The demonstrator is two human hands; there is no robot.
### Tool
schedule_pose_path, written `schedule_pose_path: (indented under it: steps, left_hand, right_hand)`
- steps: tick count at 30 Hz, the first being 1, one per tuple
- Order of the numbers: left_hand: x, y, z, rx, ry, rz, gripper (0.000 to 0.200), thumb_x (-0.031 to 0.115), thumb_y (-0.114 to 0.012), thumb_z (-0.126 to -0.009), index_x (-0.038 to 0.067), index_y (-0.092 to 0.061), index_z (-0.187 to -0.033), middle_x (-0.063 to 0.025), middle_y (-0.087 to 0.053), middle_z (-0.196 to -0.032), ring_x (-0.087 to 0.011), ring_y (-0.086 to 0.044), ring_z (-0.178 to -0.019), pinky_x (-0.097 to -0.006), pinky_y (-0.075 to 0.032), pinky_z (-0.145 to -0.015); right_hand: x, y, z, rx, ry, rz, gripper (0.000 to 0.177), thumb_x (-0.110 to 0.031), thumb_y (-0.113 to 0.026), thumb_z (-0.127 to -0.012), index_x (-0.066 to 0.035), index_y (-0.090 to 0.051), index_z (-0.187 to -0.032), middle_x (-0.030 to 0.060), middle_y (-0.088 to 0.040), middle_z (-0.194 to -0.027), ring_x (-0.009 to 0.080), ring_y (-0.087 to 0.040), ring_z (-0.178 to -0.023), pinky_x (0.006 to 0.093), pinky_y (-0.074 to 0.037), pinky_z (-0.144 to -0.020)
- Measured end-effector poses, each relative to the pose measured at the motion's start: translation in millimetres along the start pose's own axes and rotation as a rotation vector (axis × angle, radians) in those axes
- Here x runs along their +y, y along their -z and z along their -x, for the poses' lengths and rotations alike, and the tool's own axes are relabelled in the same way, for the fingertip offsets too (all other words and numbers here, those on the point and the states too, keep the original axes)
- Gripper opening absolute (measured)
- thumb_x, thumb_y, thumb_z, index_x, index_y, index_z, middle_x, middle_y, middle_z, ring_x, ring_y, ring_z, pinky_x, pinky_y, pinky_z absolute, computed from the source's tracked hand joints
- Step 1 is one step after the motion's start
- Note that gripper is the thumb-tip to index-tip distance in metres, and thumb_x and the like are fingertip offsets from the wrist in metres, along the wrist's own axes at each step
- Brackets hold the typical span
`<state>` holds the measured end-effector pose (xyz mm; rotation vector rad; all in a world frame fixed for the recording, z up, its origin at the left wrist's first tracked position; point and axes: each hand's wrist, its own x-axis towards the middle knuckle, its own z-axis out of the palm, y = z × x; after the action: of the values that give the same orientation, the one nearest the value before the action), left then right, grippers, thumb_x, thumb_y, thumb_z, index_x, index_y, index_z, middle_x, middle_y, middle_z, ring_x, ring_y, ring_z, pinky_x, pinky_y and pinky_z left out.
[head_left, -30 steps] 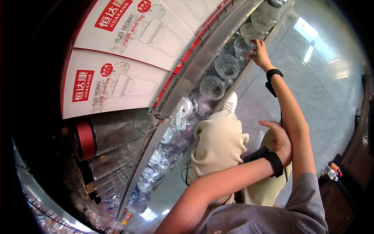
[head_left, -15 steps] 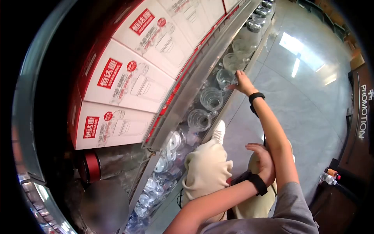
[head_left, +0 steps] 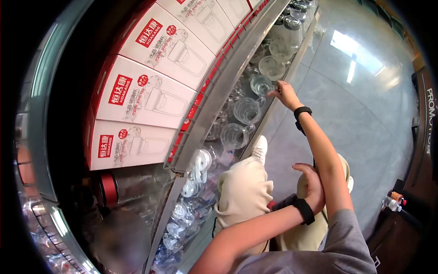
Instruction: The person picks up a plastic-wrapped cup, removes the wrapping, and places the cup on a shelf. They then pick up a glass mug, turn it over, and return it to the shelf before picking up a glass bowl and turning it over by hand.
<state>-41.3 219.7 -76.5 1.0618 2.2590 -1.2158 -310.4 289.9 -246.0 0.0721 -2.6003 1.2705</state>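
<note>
My right hand (head_left: 285,94) reaches out to the bottom shelf, and its fingertips are closed on the near side of a clear glass mug (head_left: 261,84). That mug stands in a row with other glass mugs (head_left: 247,110) along the shelf's front edge. My left hand (head_left: 311,182) rests against my right forearm above my knee and holds nothing. Both wrists wear black bands. I am crouched, with beige trousers and a white shoe (head_left: 260,148) showing below.
White boxes with red labels and mug drawings (head_left: 150,102) fill the wire-fronted shelf (head_left: 214,98) above. Glass lids and jars (head_left: 194,166) crowd the lower shelf to the left. The grey tiled floor (head_left: 365,105) spreads to the right, and a dark counter (head_left: 422,150) stands at the far right.
My view has shifted across the shelf. My right hand stays on the same glass mug, and my left hand stays against my right forearm.
</note>
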Motion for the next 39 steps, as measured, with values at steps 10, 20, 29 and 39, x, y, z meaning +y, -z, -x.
schedule_pose_path:
  steps: [10, 20, 29, 39]
  left_hand:
    - [-9, 22, -11, 0.086, -0.274, 0.619, 0.031, 0.016, -0.057, -0.078, 0.007, -0.064, -0.107, -0.0137, -0.062, -0.108, -0.0302, -0.058, -0.097, -0.0545, -0.04, -0.083]
    - [-159, 6, -12, 1.09, -0.117, 2.215, 0.019, 0.02, -0.053, -0.087, 0.004, -0.059, -0.079, -0.0046, -0.059, -0.071, -0.0157, -0.062, -0.067, -0.0278, -0.048, -0.063]
    - [-127, 25, -23, 0.283, -0.981, 2.287, 0.072, 0.063, -0.039, -0.085, 0.003, -0.047, -0.124, -0.0161, -0.057, -0.115, -0.0307, -0.061, -0.098, -0.0399, -0.045, -0.086]
    - [-116, 33, -20, 0.088, -1.312, 2.481, 0.082, 0.067, -0.049, -0.079, 0.008, -0.033, -0.135, -0.0244, -0.05, -0.12, -0.0428, -0.059, -0.095, -0.0477, -0.048, -0.079]
  right_hand:
    - [-84, 84, 42, 0.1, 0.05, -0.054, 0.041, -0.028, -0.073, -0.075, 0.001, -0.044, -0.075, 0.0174, -0.051, -0.071, 0.0334, -0.05, -0.065, 0.0383, -0.041, -0.059]
    - [-168, 231, 168, -0.033, -0.597, -0.567, 0.038, -0.046, -0.05, -0.09, -0.011, -0.048, -0.076, -0.0057, -0.038, -0.063, 0.0045, -0.037, -0.057, 0.0201, -0.034, -0.053]
    - [-196, 287, 224, -0.163, -0.486, -1.123, 0.04, -0.034, -0.048, -0.094, -0.017, -0.029, -0.063, -0.009, -0.023, -0.057, 0.0041, -0.022, -0.05, 0.0202, -0.015, -0.043]
    - [-210, 289, 211, -0.03, -0.54, -1.207, 0.043, -0.035, -0.052, -0.092, -0.017, -0.031, -0.059, -0.0089, -0.025, -0.054, 0.0036, -0.023, -0.047, 0.0203, -0.018, -0.042]
